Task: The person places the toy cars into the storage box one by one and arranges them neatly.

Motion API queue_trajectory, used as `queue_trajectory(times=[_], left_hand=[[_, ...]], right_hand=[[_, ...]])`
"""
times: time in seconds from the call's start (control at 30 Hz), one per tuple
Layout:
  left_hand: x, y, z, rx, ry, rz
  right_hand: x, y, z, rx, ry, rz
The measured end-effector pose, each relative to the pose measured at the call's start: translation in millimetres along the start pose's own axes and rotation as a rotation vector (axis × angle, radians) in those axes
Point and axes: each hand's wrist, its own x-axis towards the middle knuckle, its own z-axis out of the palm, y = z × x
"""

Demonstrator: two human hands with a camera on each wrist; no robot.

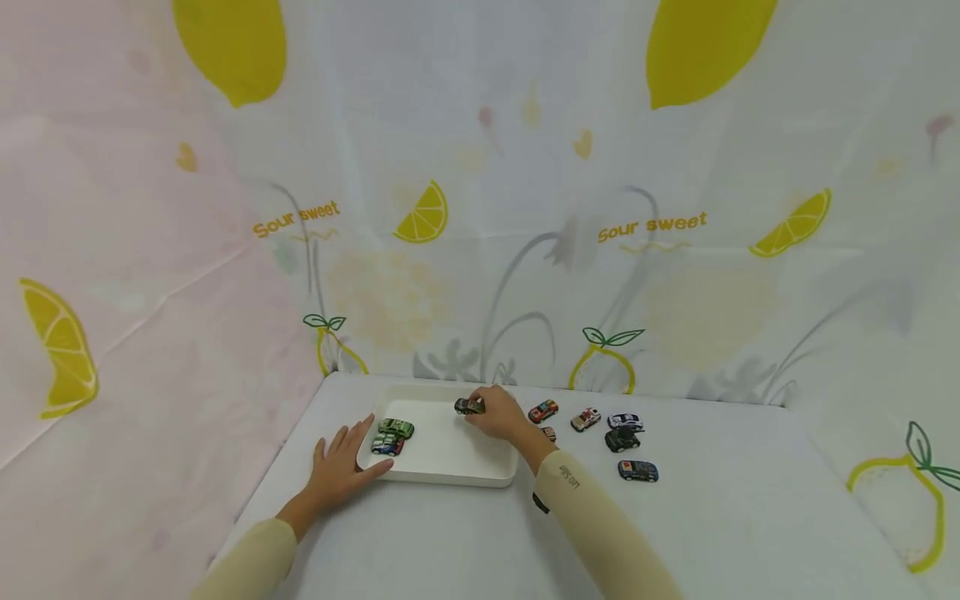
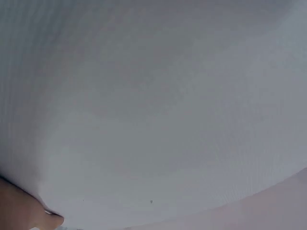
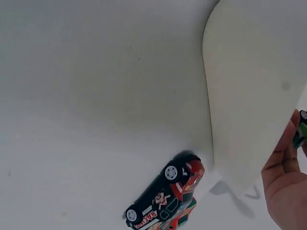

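My right hand (image 1: 498, 414) pinches a small dark toy car (image 1: 468, 407) above the far right part of a white tray (image 1: 450, 478). In the right wrist view, green shows on this toy car (image 3: 302, 134) at the fingertips. My left hand (image 1: 340, 469) rests on the tray's left rim with its fingers spread. Inside the tray, near that hand, a green toy car (image 1: 396, 427) stands close beside a white, blue and red toy car (image 1: 387, 445). The left wrist view catches only part of the hand (image 2: 21, 211).
Right of the tray stand a red-orange car (image 1: 543, 410), a beige one (image 1: 586, 419), a white one (image 1: 626, 422), a dark green military vehicle (image 1: 623, 439) and a blue car (image 1: 638, 471). My right forearm partly hides two others. Printed cloth hangs behind the white table (image 1: 720, 517).
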Motion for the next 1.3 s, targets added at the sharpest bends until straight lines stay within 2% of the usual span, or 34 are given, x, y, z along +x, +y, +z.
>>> queue_trajectory(times=[0.2,0.4,0.57,0.77,1.07,1.3], left_hand=[[-4.9,1.2,5.2,0.012,0.094,0.042],[-1.0,0.3,5.8,0.047,0.132,0.05],[-2.3,0.1,5.1,0.056,0.149,0.057],[-5.6,0.5,7.5,0.054,0.149,0.056],[-3.0,-1.4,6.1,0.062,0.144,0.053],[-3.3,-0.4,8.1,0.063,0.135,0.052]], right_hand=[[7,-3,7,-0.021,-0.016,0.029],[15,-5,7,-0.04,-0.012,0.054],[15,-2,14,-0.054,-0.019,0.044],[13,-5,24,-0.071,-0.042,0.071],[14,-20,24,-0.076,-0.053,0.054],[10,-20,27,-0.071,-0.068,0.072]])
